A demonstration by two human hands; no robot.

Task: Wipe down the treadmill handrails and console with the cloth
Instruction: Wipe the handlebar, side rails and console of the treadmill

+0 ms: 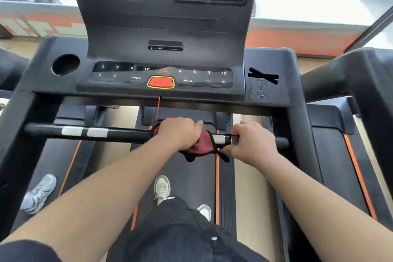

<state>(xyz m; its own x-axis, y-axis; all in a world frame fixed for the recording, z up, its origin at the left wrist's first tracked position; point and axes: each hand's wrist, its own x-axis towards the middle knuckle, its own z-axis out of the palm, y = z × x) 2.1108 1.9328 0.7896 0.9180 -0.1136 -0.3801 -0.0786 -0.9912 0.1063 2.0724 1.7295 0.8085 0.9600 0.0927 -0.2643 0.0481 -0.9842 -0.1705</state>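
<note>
Crossbar wipe in hand; console and side rails judged outstanding.

The cloth, dark red with black edging, is wrapped over the front handrail just right of centre, clamped there by the left hand with fingers curled closed around bar and fabric. The right hand grips the bare bar just beside it, fingers closed. The console shows no sign of wiping; droplets or specks sit on its right tray. Legible: "PROG", "MODE", "3 6 9 12" twice, minus and plus keys; screen text blurred, no brand readable.
</note>
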